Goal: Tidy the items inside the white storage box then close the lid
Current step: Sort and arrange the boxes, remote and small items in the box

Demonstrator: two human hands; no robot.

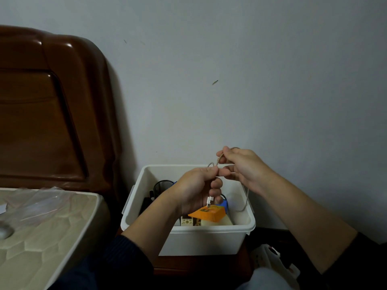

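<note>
Above the open white storage box (188,239), my left hand (194,191) grips the white cable (246,203) near its plug (209,200); my right hand (243,166) pinches a loop

Far left of the hands stands a brown wooden headboard (52,114). Below it lies a quilted mattress (41,237) bearing clear plastic wrap (39,203). Behind the hands rises a pale wall (230,70).

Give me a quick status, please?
Left hand and right hand both grip cable over box. Lid not in view. Nothing blocking.
</note>
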